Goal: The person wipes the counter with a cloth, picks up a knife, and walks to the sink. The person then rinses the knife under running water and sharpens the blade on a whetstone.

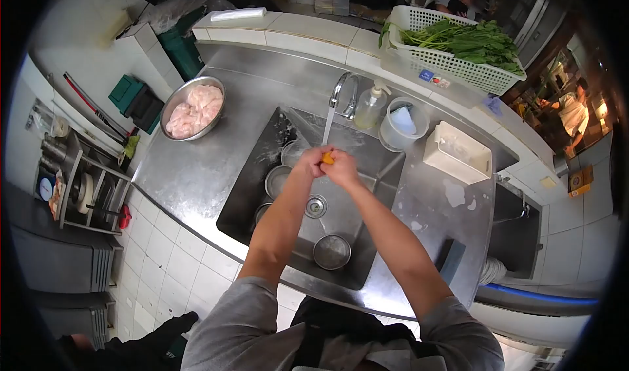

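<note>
Stainless-steel counter (pixel 187 168) surrounds a sink (pixel 344 221) with its faucet (pixel 335 92) running. An orange object (pixel 327 157), mostly hidden and not identifiable, sits below the water stream (pixel 327 126), between the fingers; left hand (pixel 313 162) and right hand (pixel 341 167) are pressed together, curled around it.

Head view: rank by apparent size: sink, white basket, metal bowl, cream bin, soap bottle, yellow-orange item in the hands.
1. Sink
2. White basket
3. Metal bowl and cream bin: look alike, not ranked
4. Soap bottle
5. Yellow-orange item, partly covered; only its visible patch judged
</note>
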Tool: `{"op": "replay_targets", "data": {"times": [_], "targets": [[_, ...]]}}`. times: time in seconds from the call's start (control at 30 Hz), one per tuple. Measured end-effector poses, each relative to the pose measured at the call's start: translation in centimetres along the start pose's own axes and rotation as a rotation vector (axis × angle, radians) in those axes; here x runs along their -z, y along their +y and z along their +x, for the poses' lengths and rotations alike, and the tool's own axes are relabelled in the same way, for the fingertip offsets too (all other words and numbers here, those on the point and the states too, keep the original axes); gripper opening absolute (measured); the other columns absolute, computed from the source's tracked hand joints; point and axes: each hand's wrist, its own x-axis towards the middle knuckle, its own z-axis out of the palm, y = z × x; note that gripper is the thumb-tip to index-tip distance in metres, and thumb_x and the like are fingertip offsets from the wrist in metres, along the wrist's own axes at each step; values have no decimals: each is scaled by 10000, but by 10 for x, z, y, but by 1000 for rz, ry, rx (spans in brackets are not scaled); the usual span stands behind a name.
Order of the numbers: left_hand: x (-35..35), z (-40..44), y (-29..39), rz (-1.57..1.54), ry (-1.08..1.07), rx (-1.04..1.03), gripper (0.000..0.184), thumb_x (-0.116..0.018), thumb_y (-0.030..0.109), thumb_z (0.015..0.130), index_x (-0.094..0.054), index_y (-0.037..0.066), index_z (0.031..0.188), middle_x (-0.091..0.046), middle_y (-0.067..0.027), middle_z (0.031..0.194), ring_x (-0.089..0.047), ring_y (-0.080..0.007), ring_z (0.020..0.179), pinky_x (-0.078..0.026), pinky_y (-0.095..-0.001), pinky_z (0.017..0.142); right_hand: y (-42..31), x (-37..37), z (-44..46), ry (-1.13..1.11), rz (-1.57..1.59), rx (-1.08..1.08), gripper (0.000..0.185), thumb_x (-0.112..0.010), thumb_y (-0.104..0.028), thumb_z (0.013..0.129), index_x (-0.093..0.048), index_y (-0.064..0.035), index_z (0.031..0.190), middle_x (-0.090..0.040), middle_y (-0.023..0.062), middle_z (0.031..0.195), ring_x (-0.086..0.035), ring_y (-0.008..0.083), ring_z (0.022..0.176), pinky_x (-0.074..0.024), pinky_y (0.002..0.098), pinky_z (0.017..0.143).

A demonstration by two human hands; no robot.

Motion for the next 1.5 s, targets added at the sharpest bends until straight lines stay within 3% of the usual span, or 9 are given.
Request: {"op": "replay_targets", "data": {"times": [0.13, 0.23, 0.3, 0.47, 0.53, 0.67, 0.77, 1.17, 1.5], "targets": [[-13, -9, 23, 65, 252, -169, 457, -588, 308, 957, -502, -7, 1277, -534, -197, 1333, -581, -372, 1148, -492, -492, 979, -3, 6, -21, 18, -54, 134, 283, -733, -252, 757, -672, -13, 897, -680, 171, 802, -679, 322, 716, -559, 421, 674], [-12, 8, 27, 12, 465, -329, 753, -540, 484, 950, -304, -18, 1459, -264, -229, 1555, -332, -441, 1385, -337, -518, 1119, -9, 27, -49, -315, 517, -411, 295, -664, -298, 850, -647, -6, 892, -615, 102, 708, -617, 209, 580, -524, 359, 520], [-43, 3, 18, 754, 1075, -559, 897, -460, 606, 938, -118, 47, 1550, -28, -194, 1625, -101, -468, 1464, -191, -620, 1147, -13, 34, -58, -442, 929, -510, 321, -556, -335, 934, -602, -18, 918, -531, 30, 680, -496, 101, 509, -419, 268, 419], [-63, -32, 3, 978, 1064, -628, 909, -443, 638, 931, -127, 53, 1551, -24, -187, 1626, -93, -461, 1465, -249, -611, 1124, -15, 52, -62, -547, 1192, -617, 358, -460, -390, 983, -556, -46, 971, -478, -3, 681, -393, 70, 480, -332, 227, 406], [-29, -36, 2, 1367, 1151, -900, 873, -516, 625, 912, -296, 7, 1488, -214, -247, 1574, -282, -433, 1417, -349, -597, 1059, -11, 56, -60, -556, 1248, -632, 374, -428, -407, 997, -549, -53, 989, -464, -14, 684, -371, 51, 484, -309, 213, 407], [20, -25, 18, 409, 632, -309, 588, -636, 568, 882, -604, 72, 1196, -615, -135, 1111, -597, -285, 1018, -511, -503, 791, -4, 46, -34, -534, 1218, -650, 422, -438, -461, 1007, -551, -56, 979, -454, -19, 685, -360, 46, 481, -312, 209, 408], [-21, -45, 19, 255, 534, -66, 508, -683, 517, 871, -628, 64, 1093, -596, -86, 991, -562, -198, 876, -519, -397, 718, -4, 31, -16, -566, 1248, -631, 454, -437, -489, 1012, -553, -54, 958, -466, -13, 686, -367, 46, 481, -318, 203, 413], [13, -44, 33, -17, 360, -51, 102, -607, 11, 831, -575, -41, 913, -592, -156, 927, -618, -301, 872, -551, -367, 774, -6, 5, -2, -567, 1325, -615, 467, -451, -524, 1006, -528, -67, 954, -447, -23, 694, -346, 34, 477, -297, 185, 416], [12, -38, 33, -24, 250, -101, 64, -591, -17, 797, -556, 10, 751, -551, -114, 826, -591, -285, 797, -542, -350, 780, -4, 8, 0, -526, 1268, -588, 442, -454, -508, 1007, -536, -82, 924, -470, -4, 688, -380, 65, 479, -343, 223, 431]]}}
